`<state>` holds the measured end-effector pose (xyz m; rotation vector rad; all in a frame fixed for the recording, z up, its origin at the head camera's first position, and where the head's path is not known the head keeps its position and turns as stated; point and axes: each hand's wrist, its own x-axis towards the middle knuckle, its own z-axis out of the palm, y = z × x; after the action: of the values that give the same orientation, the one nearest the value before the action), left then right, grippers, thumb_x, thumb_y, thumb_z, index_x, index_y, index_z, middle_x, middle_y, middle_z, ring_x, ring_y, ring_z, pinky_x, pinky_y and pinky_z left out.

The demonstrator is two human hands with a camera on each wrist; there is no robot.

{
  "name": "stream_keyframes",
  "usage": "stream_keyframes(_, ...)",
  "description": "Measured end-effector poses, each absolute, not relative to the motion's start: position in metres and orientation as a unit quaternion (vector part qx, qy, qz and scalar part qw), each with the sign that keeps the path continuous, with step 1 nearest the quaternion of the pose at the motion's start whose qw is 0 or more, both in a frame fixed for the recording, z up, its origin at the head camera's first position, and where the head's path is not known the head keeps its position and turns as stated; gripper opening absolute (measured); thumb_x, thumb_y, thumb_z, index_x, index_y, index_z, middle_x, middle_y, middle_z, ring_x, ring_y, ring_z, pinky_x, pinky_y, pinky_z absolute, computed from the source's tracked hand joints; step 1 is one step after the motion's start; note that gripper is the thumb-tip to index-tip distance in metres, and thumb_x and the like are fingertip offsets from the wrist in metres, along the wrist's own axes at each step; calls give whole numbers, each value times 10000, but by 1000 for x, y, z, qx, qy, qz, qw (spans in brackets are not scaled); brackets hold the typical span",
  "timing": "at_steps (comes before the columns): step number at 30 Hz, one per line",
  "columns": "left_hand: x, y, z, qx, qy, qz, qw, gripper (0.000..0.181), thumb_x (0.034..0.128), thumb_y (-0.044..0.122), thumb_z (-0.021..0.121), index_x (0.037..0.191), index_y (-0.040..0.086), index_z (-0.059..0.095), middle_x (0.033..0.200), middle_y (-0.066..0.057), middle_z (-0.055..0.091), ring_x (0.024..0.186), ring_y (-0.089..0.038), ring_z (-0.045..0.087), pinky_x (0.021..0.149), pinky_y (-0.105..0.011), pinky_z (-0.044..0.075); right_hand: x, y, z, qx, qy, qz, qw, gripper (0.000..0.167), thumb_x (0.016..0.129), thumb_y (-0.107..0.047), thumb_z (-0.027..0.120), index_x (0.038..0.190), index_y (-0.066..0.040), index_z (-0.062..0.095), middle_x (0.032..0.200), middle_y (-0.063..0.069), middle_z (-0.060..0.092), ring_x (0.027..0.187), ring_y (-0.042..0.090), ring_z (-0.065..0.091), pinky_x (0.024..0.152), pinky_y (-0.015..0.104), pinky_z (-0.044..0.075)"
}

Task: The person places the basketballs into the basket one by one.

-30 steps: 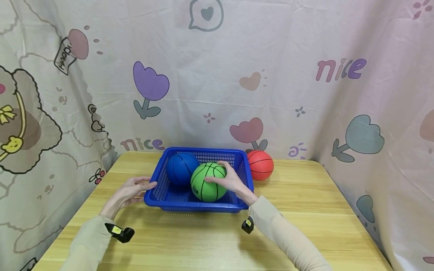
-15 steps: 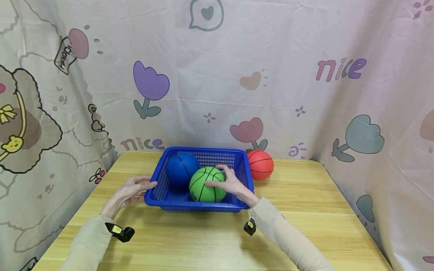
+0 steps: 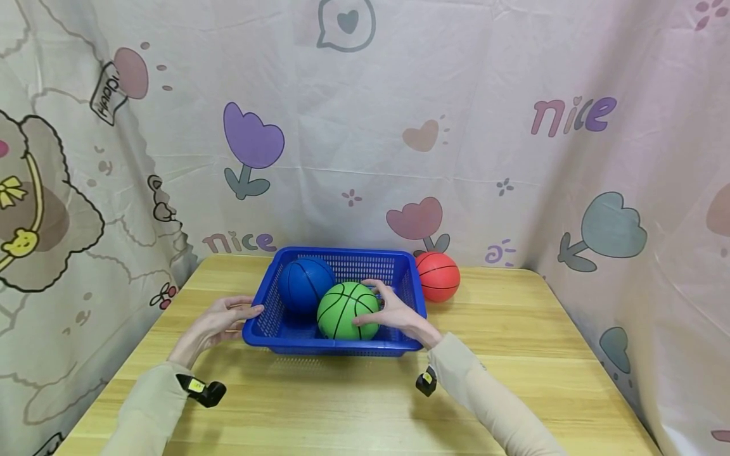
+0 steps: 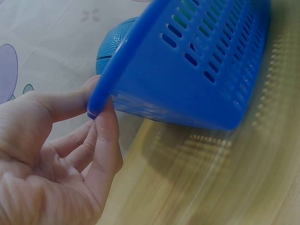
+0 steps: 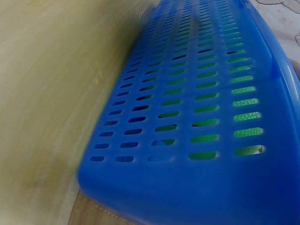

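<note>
In the head view, my left hand (image 3: 215, 323) pinches the left rim of a blue plastic basket (image 3: 336, 347). The left wrist view shows the thumb over that rim and the fingers (image 4: 107, 145) under it. Inside the basket, a green ball (image 3: 346, 311) with black basketball lines sits at the front, beside a blue ball (image 3: 306, 284) at the back left. My right hand (image 3: 399, 312) is at the green ball's right side, thumb in front and fingers behind, spread wide. Whether it still touches the ball is unclear. The basket wall (image 5: 187, 108) hides this hand's fingers in the right wrist view.
A red ball (image 3: 438, 277) stands on the wooden table (image 3: 502, 329), close to the basket's right side. Behind the table hangs a printed curtain (image 3: 342, 126), which also closes off both sides.
The green ball has come down slightly towards the basket's front and turned. My right hand has spread wider and drawn a little to the right. My left hand stays in place.
</note>
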<state>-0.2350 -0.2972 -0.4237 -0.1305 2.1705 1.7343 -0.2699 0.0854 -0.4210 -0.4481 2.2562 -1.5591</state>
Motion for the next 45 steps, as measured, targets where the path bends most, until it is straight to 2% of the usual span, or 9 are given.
stream_keyframes(6, -234, -296, -422, -46, 765, 618, 177, 807, 988, 294, 658, 1542, -83, 209, 1032, 57, 694, 835, -87, 718, 696, -250, 588, -269, 85, -425, -161, 810, -541, 158, 825, 788, -265, 867, 1479, -284, 418, 1414, 153, 420, 1287, 317, 442, 1013, 521, 491)
stream_keyframes(10, -234, -296, -422, -43, 762, 621, 179, 797, 990, 286, 655, 1539, -84, 209, 1018, 56, 704, 831, -90, 719, 708, -252, 591, -266, 83, -425, -164, 820, -531, 141, 827, 788, -300, 868, 1484, -270, 423, 1413, 158, 405, 1240, 310, 464, 982, 500, 506)
stream_keyframes(14, -233, -297, -421, -41, 763, 620, 180, 785, 992, 289, 652, 1535, -79, 220, 1043, 44, 702, 844, -92, 716, 721, -256, 592, -264, 81, -424, -168, 830, -516, 125, 839, 779, -322, 873, 1481, -242, 422, 1365, 152, 425, 1186, 286, 480, 935, 450, 518)
stream_keyframes(19, -233, -297, -421, -39, 768, 613, 179, 783, 990, 301, 653, 1534, -73, 231, 1094, 16, 692, 865, -101, 713, 741, -273, 595, -264, 80, -426, -178, 843, -497, 105, 847, 772, -356, 874, 1472, -215, 418, 1322, 154, 445, 1174, 283, 484, 919, 452, 521)
stream_keyframes(27, -233, -297, -422, -39, 771, 609, 180, 790, 997, 311, 641, 1543, -69, 214, 1089, 23, 695, 866, -98, 707, 738, -270, 589, -264, 80, -429, -190, 851, -481, 92, 841, 765, -429, 868, 1456, -243, 425, 1303, 141, 459, 1155, 277, 493, 917, 453, 532)
stream_keyframes(32, -232, -296, -421, -40, 773, 607, 179, 789, 995, 311, 644, 1540, -72, 222, 1107, 0, 696, 869, -106, 709, 743, -276, 593, -266, 85, -428, -211, 845, -479, 111, 852, 777, -347, 871, 1484, -248, 406, 1354, 135, 440, 1222, 288, 453, 972, 515, 503)
stream_keyframes(38, -232, -296, -420, -41, 776, 604, 178, 790, 994, 317, 644, 1540, -69, 222, 1221, -62, 655, 882, -116, 712, 760, -286, 596, -267, 89, -427, -216, 843, -480, 110, 880, 764, -268, 890, 1501, -227, 411, 1364, 138, 448, 1225, 301, 464, 953, 489, 507)
stream_keyframes(45, -233, -296, -419, -40, 778, 601, 179, 801, 997, 323, 639, 1542, -75, 209, 1095, 9, 703, 877, -105, 705, 761, -284, 590, -265, 86, -426, -212, 846, -481, 91, 872, 751, -302, 899, 1484, -217, 434, 1327, 132, 462, 1187, 278, 472, 933, 459, 522)
